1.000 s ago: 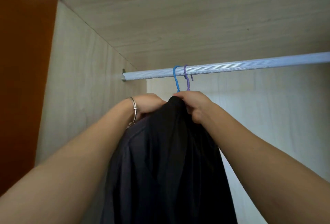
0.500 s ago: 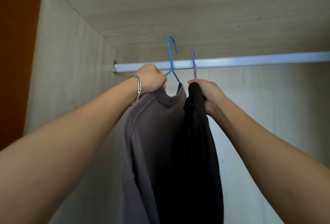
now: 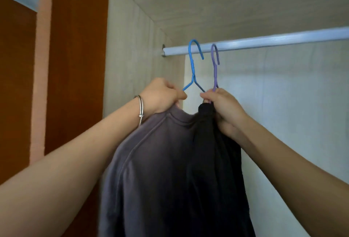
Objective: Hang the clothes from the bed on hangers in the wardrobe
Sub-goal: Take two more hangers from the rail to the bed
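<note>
A grey-purple sweatshirt [image 3: 151,161] hangs on a blue hanger [image 3: 193,66]. My left hand [image 3: 160,96] grips the sweatshirt's shoulder and the hanger's left arm. A black garment [image 3: 213,161] hangs on a purple hanger [image 3: 215,66], and my right hand [image 3: 222,106] is closed on its top just under the hook. Both hooks are held up in front of the silver wardrobe rail [image 3: 264,41], and neither rests on it. The lower parts of both hangers are hidden in the cloth.
The wardrobe's pale wooden side wall [image 3: 130,57] stands left of the rail end, with a shelf underside [image 3: 226,0] above. A dark orange-brown panel [image 3: 75,66] is further left. The rail runs bare to the right.
Both hangers have come down and toward me, off the rail. The view has swung right, so the orange-brown panel on the left shows more.
</note>
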Action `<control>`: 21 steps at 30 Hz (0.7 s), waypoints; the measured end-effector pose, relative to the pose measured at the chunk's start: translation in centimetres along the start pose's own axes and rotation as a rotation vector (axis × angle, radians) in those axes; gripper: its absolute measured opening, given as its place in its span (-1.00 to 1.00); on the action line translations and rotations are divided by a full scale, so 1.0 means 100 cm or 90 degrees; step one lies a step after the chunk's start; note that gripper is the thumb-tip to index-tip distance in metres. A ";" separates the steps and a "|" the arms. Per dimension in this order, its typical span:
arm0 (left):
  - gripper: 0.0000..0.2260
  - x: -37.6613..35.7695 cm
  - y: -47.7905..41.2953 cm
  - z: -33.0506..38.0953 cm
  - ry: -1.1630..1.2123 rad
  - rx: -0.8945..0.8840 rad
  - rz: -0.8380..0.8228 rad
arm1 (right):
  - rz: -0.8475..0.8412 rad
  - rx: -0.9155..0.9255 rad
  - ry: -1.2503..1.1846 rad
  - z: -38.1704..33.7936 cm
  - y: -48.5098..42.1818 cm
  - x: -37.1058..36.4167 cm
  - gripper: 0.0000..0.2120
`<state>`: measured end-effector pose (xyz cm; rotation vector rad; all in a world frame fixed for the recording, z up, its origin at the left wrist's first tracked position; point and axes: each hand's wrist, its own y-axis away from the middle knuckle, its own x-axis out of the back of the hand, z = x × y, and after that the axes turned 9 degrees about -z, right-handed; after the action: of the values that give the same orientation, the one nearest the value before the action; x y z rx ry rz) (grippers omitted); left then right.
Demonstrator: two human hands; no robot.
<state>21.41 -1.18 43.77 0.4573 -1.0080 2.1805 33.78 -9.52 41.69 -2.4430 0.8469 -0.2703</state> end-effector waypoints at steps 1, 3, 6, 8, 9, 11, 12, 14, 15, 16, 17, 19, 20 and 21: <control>-0.83 -0.003 0.017 -0.010 0.011 0.024 -0.010 | -0.015 -0.019 0.004 0.013 0.011 -0.008 -0.74; -0.93 -0.007 0.053 -0.029 0.039 0.067 -0.021 | -0.070 -0.052 -0.040 0.034 0.036 -0.027 -0.73; -0.90 0.003 0.112 -0.051 0.025 0.112 -0.028 | -0.162 -0.082 -0.159 0.053 0.074 -0.059 -0.75; -0.90 0.020 0.151 -0.057 -0.022 0.126 -0.020 | -0.252 -0.108 -0.219 0.060 0.098 -0.084 -0.82; -0.91 0.030 0.169 -0.058 -0.044 0.134 -0.017 | -0.304 -0.123 -0.235 0.063 0.108 -0.098 -0.84; -0.92 0.053 0.204 -0.060 -0.108 0.156 -0.017 | -0.400 -0.152 -0.249 0.067 0.126 -0.128 -0.88; -0.92 0.064 0.220 -0.061 -0.147 0.169 -0.020 | -0.437 -0.169 -0.260 0.066 0.135 -0.143 -0.89; -0.93 0.087 0.252 -0.064 -0.223 0.186 -0.015 | -0.494 -0.196 -0.298 0.061 0.152 -0.174 -0.93; -0.92 0.099 0.268 -0.066 -0.264 0.186 -0.006 | -0.527 -0.198 -0.313 0.059 0.160 -0.189 -0.95; -0.90 0.110 0.284 -0.067 -0.308 0.181 0.002 | -0.559 -0.200 -0.324 0.057 0.169 -0.205 -0.94; -0.87 0.120 0.302 -0.067 -0.346 0.175 0.013 | -0.592 -0.202 -0.332 0.054 0.179 -0.220 -0.92; -0.80 0.140 0.335 -0.069 -0.390 0.148 0.034 | -0.652 -0.191 -0.348 0.047 0.199 -0.252 -0.89; -0.77 0.151 0.350 -0.071 -0.415 0.135 0.033 | -0.675 -0.177 -0.353 0.045 0.208 -0.268 -0.88; -0.76 0.161 0.363 -0.074 -0.447 0.133 0.026 | -0.692 -0.159 -0.357 0.042 0.215 -0.282 -0.86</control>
<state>-15.91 -5.37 28.81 1.3749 -1.1383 2.2076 2.11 -4.35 26.04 -2.7460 -0.7627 0.1648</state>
